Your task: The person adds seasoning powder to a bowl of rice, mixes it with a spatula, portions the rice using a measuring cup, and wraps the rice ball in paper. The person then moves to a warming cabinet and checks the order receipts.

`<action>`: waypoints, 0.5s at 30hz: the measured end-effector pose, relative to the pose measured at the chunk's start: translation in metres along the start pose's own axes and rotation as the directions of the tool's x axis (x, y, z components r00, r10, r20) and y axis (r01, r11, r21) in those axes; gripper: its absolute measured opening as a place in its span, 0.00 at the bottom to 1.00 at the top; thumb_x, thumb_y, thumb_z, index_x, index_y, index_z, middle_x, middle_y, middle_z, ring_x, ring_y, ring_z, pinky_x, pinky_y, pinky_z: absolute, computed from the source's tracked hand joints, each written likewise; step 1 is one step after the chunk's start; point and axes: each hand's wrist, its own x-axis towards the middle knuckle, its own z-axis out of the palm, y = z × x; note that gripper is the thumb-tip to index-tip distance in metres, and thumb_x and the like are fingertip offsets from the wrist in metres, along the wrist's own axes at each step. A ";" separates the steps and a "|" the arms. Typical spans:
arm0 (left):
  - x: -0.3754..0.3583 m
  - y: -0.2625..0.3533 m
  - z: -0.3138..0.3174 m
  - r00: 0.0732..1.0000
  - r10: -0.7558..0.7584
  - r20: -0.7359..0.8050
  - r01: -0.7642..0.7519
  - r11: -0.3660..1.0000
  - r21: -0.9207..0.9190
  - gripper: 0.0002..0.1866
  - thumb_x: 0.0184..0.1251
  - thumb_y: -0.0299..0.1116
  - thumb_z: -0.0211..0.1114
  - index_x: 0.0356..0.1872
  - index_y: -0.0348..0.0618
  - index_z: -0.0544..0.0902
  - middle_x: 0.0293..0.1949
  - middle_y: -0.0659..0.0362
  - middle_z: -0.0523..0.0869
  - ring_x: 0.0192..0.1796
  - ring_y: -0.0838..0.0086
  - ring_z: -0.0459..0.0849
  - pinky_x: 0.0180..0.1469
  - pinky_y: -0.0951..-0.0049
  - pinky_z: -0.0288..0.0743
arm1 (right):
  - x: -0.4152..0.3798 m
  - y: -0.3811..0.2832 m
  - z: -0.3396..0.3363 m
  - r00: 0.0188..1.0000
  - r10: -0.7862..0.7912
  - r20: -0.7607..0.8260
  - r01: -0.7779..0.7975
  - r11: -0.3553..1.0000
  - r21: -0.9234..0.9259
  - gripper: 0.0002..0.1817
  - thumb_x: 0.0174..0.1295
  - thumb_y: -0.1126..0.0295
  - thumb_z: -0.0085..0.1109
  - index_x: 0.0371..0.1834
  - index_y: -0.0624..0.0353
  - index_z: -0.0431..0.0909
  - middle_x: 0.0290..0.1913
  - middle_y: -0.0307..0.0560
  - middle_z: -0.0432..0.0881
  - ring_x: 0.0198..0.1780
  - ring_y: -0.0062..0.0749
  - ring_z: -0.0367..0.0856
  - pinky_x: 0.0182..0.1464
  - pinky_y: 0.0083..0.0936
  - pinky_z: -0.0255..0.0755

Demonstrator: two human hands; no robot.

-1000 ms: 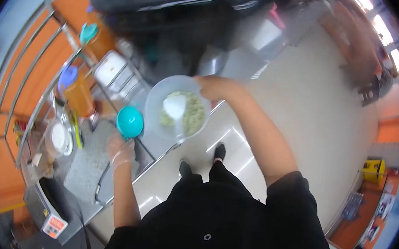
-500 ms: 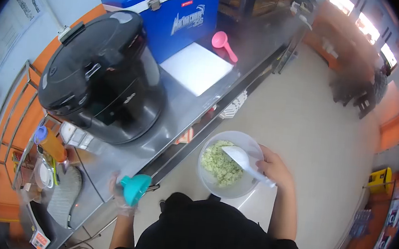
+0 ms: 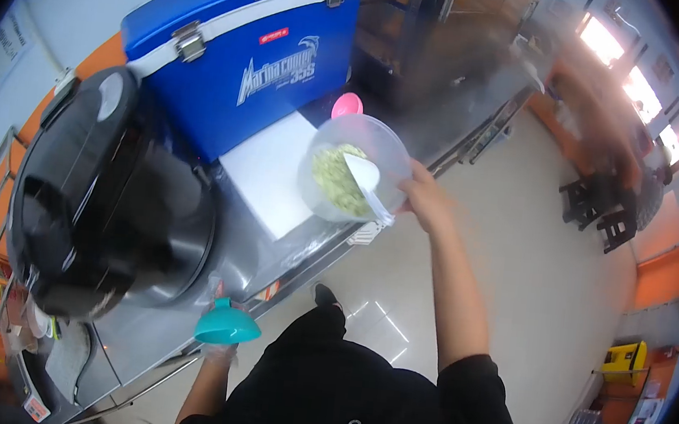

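My right hand (image 3: pixel 424 197) grips the rim of a translucent tub (image 3: pixel 401 154), which is over the counter's edge beside the white board (image 3: pixel 265 176). Pale green grainy food (image 3: pixel 334 180) lies inside the tub, with a white scoop (image 3: pixel 363 175) resting in it, its handle over the rim by my fingers. My left hand (image 3: pixel 218 352), in a clear glove, is closed on a teal scoop (image 3: pixel 228 328) near the counter's front edge. Behind the tub, a pink scoop (image 3: pixel 348 105) is partly hidden.
A black cooker (image 3: pixel 111 206) stands on the steel counter (image 3: pixel 143 340) at the left. Behind the board is a blue cooler box (image 3: pixel 248 56). Stools (image 3: pixel 600 217) and a yellow case (image 3: pixel 624 361) are at the right.
My right hand has moved the tub forward and left, from over the floor to the counter's edge. The teal scoop has turned in my left hand. The view has shifted.
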 end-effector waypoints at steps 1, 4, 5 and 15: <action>0.016 0.013 0.033 0.997 0.082 0.013 -0.082 0.951 0.298 0.36 0.62 0.42 0.64 0.68 0.37 0.63 0.31 0.62 0.80 0.31 0.77 0.78 0.35 0.77 0.76 | 0.035 0.011 0.000 1.000 0.030 0.004 -0.030 0.997 0.074 0.28 0.52 0.77 0.46 0.61 0.63 0.68 0.47 0.51 0.78 0.35 0.34 0.83 0.27 0.25 0.81; 0.070 0.013 0.072 0.999 0.006 -0.043 -0.001 0.994 0.108 0.38 0.58 0.42 0.69 0.66 0.36 0.65 0.30 0.64 0.81 0.30 0.82 0.79 0.34 0.80 0.76 | 0.098 0.035 -0.009 0.991 0.131 -0.012 -0.127 0.972 0.198 0.30 0.52 0.79 0.44 0.63 0.63 0.65 0.49 0.55 0.77 0.37 0.41 0.84 0.30 0.30 0.84; 0.087 0.016 0.091 0.999 -0.025 -0.030 0.024 0.998 -0.057 0.37 0.58 0.42 0.69 0.65 0.35 0.65 0.30 0.64 0.81 0.29 0.81 0.79 0.34 0.80 0.76 | 0.115 0.036 -0.016 0.989 0.140 -0.037 -0.132 0.976 0.171 0.30 0.51 0.80 0.43 0.64 0.63 0.64 0.49 0.57 0.77 0.37 0.43 0.84 0.30 0.32 0.84; 0.214 -0.033 0.149 0.958 0.228 -0.173 -0.115 0.861 0.496 0.23 0.63 0.25 0.62 0.60 0.42 0.69 0.31 0.64 0.76 0.27 0.81 0.74 0.28 0.82 0.71 | 0.195 0.014 -0.095 0.814 -0.579 0.046 0.322 0.385 -0.865 0.25 0.57 0.75 0.50 0.61 0.51 0.70 0.53 0.61 0.76 0.46 0.59 0.79 0.44 0.43 0.78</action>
